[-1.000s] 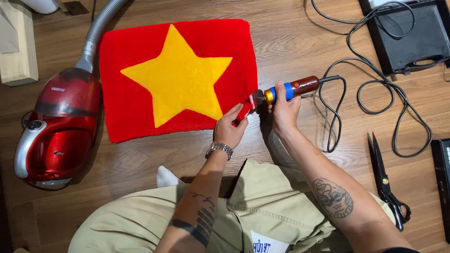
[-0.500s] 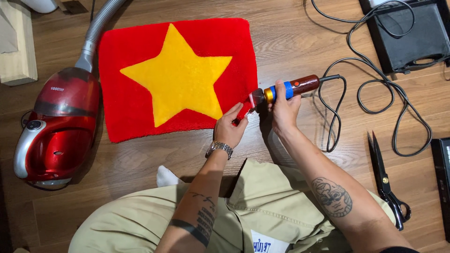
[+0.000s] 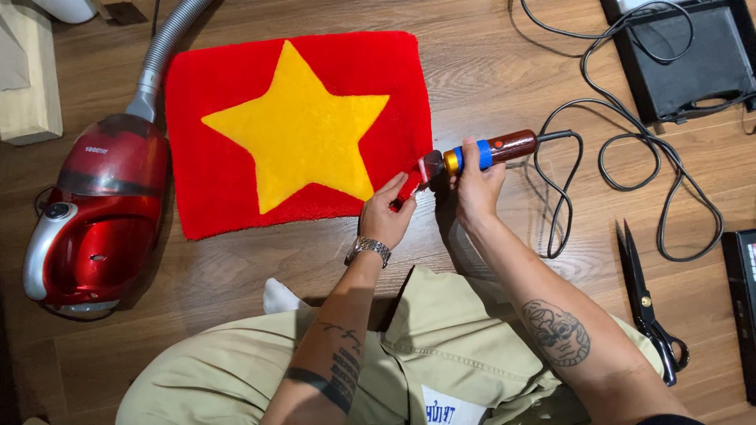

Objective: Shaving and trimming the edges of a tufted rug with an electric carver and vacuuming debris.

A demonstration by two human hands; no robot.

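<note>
Left hand (image 3: 386, 214) pinches the lifted lower-right corner of the red tufted rug with yellow star (image 3: 299, 130), lying on the wooden floor (image 3: 488, 71), presenting its edge to the corded brown-handled trimmer (image 3: 480, 153), around which the right hand (image 3: 476, 185) is closed; a red canister vacuum (image 3: 94, 216) stands beside the rug.

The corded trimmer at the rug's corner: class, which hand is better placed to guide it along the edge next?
Right. The right hand already grips the trimmer, while the left hand pinches the red rug corner.

One red rug (image 3: 236, 189) with one yellow star (image 3: 303, 126), one vacuum cleaner (image 3: 98, 212), one electric trimmer (image 3: 480, 152), one pair of scissors (image 3: 646, 303), two hands.
</note>
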